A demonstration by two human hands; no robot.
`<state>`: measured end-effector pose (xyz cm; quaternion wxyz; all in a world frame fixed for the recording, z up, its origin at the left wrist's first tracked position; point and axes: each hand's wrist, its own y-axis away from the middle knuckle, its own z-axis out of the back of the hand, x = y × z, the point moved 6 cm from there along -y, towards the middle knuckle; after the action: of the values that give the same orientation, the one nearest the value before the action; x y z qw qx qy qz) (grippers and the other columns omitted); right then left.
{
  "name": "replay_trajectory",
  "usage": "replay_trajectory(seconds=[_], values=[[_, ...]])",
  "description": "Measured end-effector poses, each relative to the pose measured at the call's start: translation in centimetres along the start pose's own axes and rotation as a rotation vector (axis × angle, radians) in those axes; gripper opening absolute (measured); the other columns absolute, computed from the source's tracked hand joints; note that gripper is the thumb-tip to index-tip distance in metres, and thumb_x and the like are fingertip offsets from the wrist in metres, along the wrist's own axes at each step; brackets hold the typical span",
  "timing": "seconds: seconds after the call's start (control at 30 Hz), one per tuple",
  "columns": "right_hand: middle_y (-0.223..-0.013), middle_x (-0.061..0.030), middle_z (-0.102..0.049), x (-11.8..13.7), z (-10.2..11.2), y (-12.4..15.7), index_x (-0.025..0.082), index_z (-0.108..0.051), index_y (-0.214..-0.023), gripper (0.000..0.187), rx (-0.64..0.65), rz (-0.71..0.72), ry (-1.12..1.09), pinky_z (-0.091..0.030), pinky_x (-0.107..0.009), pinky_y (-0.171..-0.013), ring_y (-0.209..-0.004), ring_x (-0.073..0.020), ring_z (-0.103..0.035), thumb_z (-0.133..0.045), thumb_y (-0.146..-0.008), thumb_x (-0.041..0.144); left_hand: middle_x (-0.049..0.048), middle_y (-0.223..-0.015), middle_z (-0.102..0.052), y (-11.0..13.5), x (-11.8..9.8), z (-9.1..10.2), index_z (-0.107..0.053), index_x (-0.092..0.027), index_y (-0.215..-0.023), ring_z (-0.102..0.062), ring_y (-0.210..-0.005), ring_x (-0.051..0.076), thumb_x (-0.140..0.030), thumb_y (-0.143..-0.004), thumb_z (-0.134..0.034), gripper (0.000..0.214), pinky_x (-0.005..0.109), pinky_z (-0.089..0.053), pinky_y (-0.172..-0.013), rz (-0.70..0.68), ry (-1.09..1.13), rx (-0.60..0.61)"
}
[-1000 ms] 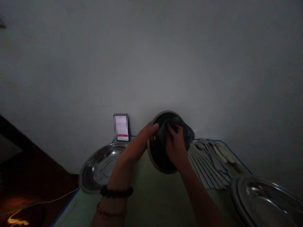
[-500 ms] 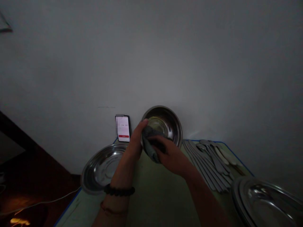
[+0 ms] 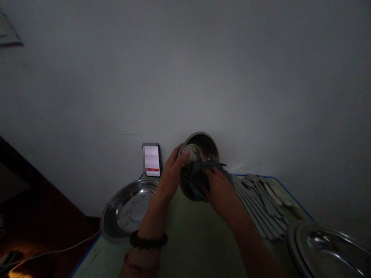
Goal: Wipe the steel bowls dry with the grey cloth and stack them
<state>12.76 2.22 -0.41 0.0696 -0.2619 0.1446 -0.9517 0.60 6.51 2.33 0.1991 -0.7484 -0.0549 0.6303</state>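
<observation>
Grip of the left hand (image 3: 172,173): clasped on the rim of a metal bowl (image 3: 205,151), thumb inside, the bowl tilted over the worktop (image 3: 191,239). From where I stand, the right hand (image 3: 219,189) grasps a dark cloth (image 3: 196,173) against its inside; wiping seems the step in hand, and reaching the uncovered side would call for turning the bowl.

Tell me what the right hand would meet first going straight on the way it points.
First the dark cloth at the fingertips of the right hand, then probably the inside of the metal bowl; depth is unclear in this dim view.
</observation>
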Motion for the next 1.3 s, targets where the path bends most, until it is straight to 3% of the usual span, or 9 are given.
replay_trajectory(seconds=[0.1,0.23,0.47,0.63,0.73,0.83,0.93,1.1,1.3], values=[[-0.121,-0.0124,-0.063,1.4,-0.4,-0.2,0.016,-0.062,-0.119,0.032,0.048,0.167,-0.117,-0.044,-0.042,-0.1,-0.112,-0.0255,-0.059,-0.051,-0.088,0.016,0.007,-0.121,-0.065,-0.1,-0.8,0.6,-0.057,-0.021,-0.125,-0.052,-0.121,0.031,-0.044,-0.079,-0.06,0.051,0.044,-0.042,-0.1,-0.088,-0.066,-0.074],[-0.138,-0.0116,-0.053,2.4,-0.8,-0.4,0.016,-0.056,-0.128,0.038,0.007,0.29,-0.23,-0.039,-0.039,-0.106,-0.123,-0.022,-0.053,-0.044,-0.091,0.015,0.0076,-0.128,-0.061,-0.2,-1.1,1.2,-0.055,-0.022,-0.128,-0.05,-0.123,0.031,-0.044,-0.08,-0.059,0.053,0.047,-0.04,-0.102,-0.147,-0.092,-0.126],[-0.142,-0.02,-0.046,1.3,-2.7,-0.3,0.008,-0.052,-0.131,0.044,0.047,0.147,-0.23,-0.034,-0.047,-0.11,-0.133,-0.0276,-0.042,-0.032,-0.096,0.025,0.0077,-0.136,-0.055,0.2,-1.1,0.7,-0.049,-0.023,-0.135,-0.048,-0.125,0.029,-0.047,-0.084,-0.055,0.057,0.044,-0.035,-0.106,-0.133,-0.217,-0.084],[-0.152,-0.0181,-0.03,-0.6,-2.9,-0.8,0.007,-0.035,-0.143,0.054,-0.092,0.101,-0.264,-0.022,-0.045,-0.116,-0.143,-0.0249,-0.022,-0.036,-0.092,0.028,0.0074,-0.136,-0.055,0.7,-1.0,-0.8,-0.048,-0.021,-0.136,-0.047,-0.128,0.027,-0.047,-0.085,-0.055,0.058,0.04,-0.032,-0.108,-0.11,-0.204,-0.037],[-0.157,-0.0194,-0.013,-1.7,-1.9,-1.2,0.002,-0.02,-0.147,0.063,-0.213,0.03,-0.307,-0.015,-0.047,-0.118,-0.145,-0.0244,-0.007,-0.034,-0.092,0.03,0.0066,-0.139,-0.054,0.9,-0.3,-2.2,-0.05,-0.021,-0.134,-0.044,-0.131,0.028,-0.045,-0.083,-0.058,0.057,0.041,-0.03,-0.11,-0.041,-0.109,0.029],[-0.159,-0.0143,-0.001,-1.6,-0.4,-1.3,0.006,-0.015,-0.149,0.064,-0.293,0.025,-0.422,-0.009,-0.047,-0.118,-0.146,-0.0212,0.001,-0.03,-0.094,0.035,0.0052,-0.135,-0.058,0.9,0.6,-3.4,-0.058,-0.021,-0.126,-0.043,-0.131,0.028,-0.048,-0.083,-0.056,0.051,0.041,-0.03,-0.111,0.013,0.017,0.104],[-0.159,-0.0078,-0.01,-0.4,0.2,-1.2,0.014,-0.027,-0.147,0.058,-0.244,0.05,-0.571,-0.007,-0.045,-0.119,-0.146,-0.0181,-0.003,-0.029,-0.095,0.04,0.0037,-0.131,-0.061,0.7,1.4,-3.4,-0.066,-0.022,-0.116,-0.041,-0.133,0.026,-0.053,-0.083,-0.054,0.047,0.039,-0.028,-0.112,0.052,0.107,0.093],[-0.148,-0.0061,-0.04,1.4,0.2,-0.5,0.02,-0.05,-0.135,0.047,-0.004,0.19,-0.709,-0.019,-0.042,-0.117,-0.14,-0.0183,-0.029,-0.04,-0.094,0.041,0.0017,-0.129,-0.062,0.3,2.3,-1.7,-0.07,-0.022,-0.107,-0.045,-0.13,0.023,-0.056,-0.08,-0.056,0.046,0.036,-0.025,-0.114,0.079,0.176,-0.092],[-0.133,-0.0019,-0.058,2.4,1.4,0.5,0.028,-0.054,-0.131,0.039,0.205,0.358,-0.679,-0.033,-0.044,-0.111,-0.129,-0.0189,-0.048,-0.044,-0.093,0.031,0.003,-0.101,-0.071,-0.2,1.3,-0.2,-0.068,-0.019,-0.09,-0.059,-0.109,0.025,-0.058,-0.077,-0.057,0.042,0.037,-0.042,-0.098,0.002,0.083,-0.22]])
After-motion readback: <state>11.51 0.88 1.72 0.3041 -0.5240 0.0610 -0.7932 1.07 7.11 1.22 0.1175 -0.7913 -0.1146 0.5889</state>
